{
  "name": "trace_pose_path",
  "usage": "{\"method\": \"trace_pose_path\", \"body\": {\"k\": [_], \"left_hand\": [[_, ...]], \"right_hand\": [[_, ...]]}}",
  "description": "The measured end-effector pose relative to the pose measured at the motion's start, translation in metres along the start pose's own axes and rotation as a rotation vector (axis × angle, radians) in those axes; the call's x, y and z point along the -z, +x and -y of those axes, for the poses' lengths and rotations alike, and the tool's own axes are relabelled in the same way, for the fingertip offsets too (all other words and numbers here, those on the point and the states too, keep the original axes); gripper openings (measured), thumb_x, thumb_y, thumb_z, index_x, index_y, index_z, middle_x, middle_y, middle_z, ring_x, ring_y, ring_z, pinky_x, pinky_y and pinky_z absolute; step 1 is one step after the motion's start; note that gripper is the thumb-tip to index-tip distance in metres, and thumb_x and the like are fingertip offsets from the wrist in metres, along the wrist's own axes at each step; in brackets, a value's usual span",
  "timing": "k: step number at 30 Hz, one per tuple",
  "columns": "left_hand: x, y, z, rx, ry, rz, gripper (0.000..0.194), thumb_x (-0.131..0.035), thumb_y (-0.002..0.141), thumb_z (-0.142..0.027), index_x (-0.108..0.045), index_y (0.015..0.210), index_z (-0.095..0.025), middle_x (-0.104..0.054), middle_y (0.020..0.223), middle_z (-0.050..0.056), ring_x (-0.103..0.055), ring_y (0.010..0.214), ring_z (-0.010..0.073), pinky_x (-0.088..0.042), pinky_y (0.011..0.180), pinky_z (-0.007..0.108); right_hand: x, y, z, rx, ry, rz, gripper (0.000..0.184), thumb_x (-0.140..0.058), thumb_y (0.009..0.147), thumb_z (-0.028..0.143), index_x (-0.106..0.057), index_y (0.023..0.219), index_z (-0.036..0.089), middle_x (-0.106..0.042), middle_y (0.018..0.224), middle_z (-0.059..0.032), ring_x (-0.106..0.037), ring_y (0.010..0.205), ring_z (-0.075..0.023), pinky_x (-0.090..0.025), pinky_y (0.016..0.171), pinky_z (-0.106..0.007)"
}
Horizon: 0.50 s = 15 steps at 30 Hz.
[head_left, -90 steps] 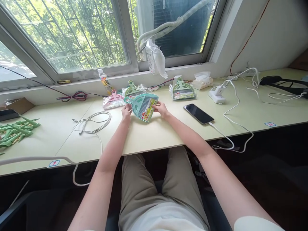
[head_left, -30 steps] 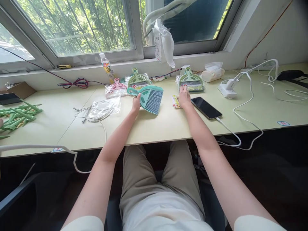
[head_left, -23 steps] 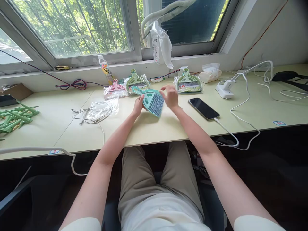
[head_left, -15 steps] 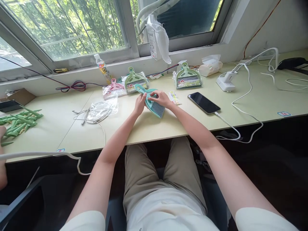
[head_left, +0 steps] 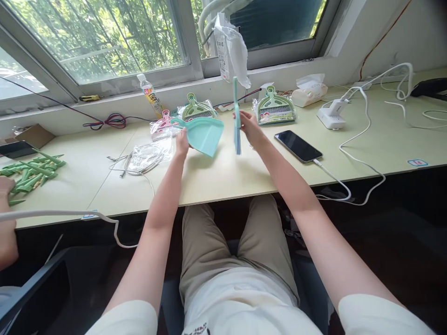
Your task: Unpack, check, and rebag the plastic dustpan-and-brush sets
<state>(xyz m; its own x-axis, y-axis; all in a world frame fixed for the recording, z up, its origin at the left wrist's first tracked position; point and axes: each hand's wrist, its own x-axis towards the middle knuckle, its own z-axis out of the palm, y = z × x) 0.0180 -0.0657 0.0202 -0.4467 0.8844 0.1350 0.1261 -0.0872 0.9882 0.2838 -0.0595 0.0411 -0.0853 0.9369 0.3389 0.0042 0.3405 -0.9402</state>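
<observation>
My left hand (head_left: 182,145) grips the lower edge of a mint-green plastic dustpan (head_left: 204,135), whose handle points up and to the left. My right hand (head_left: 248,126) holds a small mint-green hand brush (head_left: 237,114) upright and edge-on, with its blue-grey bristles (head_left: 238,142) hanging down. The two pieces are apart, with a gap of table between them. Behind the dustpan lie a pink dustpan set (head_left: 164,126) and a green dustpan set (head_left: 197,111) in clear wrap. Another green set (head_left: 274,111) lies behind my right hand.
A black smartphone (head_left: 298,146) on a white cable lies to the right, near a white charger (head_left: 331,116). Clear plastic wrap (head_left: 148,157) lies on a grey cable to the left. At far left, another person's hand (head_left: 5,186) is beside a pile of green strips (head_left: 31,174).
The hand brush has come out of the dustpan and now stands upright in my right hand. My hands have moved apart, and the dustpan now shows its flat face.
</observation>
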Motion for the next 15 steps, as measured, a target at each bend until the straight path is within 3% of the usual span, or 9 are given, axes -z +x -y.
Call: {"method": "trace_pose_path", "body": {"k": [2,4,7,11,15], "left_hand": [[0.023,0.015,0.000,0.068,0.115,-0.022,0.037,-0.049,0.101,-0.042,-0.063,0.077,-0.018,-0.056,0.064,0.004,-0.068,0.073,0.0257,-0.057,0.076,0.040],[0.039,0.023,0.001,0.134,0.211,-0.005,0.034,-0.056,0.097,-0.039,-0.061,0.070,-0.020,-0.055,0.059,0.005,-0.068,0.073,0.0280,-0.057,0.077,0.043],[0.046,0.021,0.004,0.156,0.350,0.069,0.036,-0.068,0.088,-0.029,-0.055,0.055,-0.022,-0.049,0.050,0.005,-0.068,0.076,0.0315,-0.055,0.080,0.043],[0.042,0.009,0.007,-0.032,0.489,0.073,0.043,-0.071,0.078,-0.018,-0.046,0.044,-0.024,-0.045,0.048,0.005,-0.067,0.089,0.0343,-0.051,0.089,0.041],[0.041,0.001,0.001,-0.183,0.887,0.076,0.030,-0.063,0.082,-0.022,-0.056,0.053,-0.022,-0.066,0.071,0.010,-0.066,0.099,0.0335,-0.049,0.091,0.040]], "right_hand": [[0.017,0.008,0.000,0.008,-0.045,-0.076,0.047,-0.067,0.085,0.063,-0.071,0.106,0.021,-0.068,0.087,-0.0011,-0.065,0.086,-0.0146,-0.052,0.077,-0.025],[0.028,0.014,-0.004,-0.019,-0.146,-0.125,0.042,-0.068,0.087,0.057,-0.072,0.102,0.018,-0.070,0.087,-0.0028,-0.065,0.086,-0.0159,-0.053,0.080,-0.028],[0.027,0.014,-0.015,-0.106,-0.427,-0.101,0.031,-0.074,0.084,0.046,-0.075,0.092,0.016,-0.073,0.087,-0.0058,-0.066,0.088,-0.0194,-0.052,0.086,-0.033],[0.009,0.001,-0.021,-0.204,-0.928,0.011,0.024,-0.083,0.073,0.035,-0.079,0.090,0.019,-0.076,0.095,-0.0100,-0.068,0.100,-0.0269,-0.050,0.092,-0.037],[-0.001,-0.007,-0.020,-0.236,-1.182,0.046,0.031,-0.074,0.080,0.033,-0.078,0.107,0.018,-0.072,0.116,-0.0149,-0.066,0.109,-0.0291,-0.049,0.093,-0.037]]}}
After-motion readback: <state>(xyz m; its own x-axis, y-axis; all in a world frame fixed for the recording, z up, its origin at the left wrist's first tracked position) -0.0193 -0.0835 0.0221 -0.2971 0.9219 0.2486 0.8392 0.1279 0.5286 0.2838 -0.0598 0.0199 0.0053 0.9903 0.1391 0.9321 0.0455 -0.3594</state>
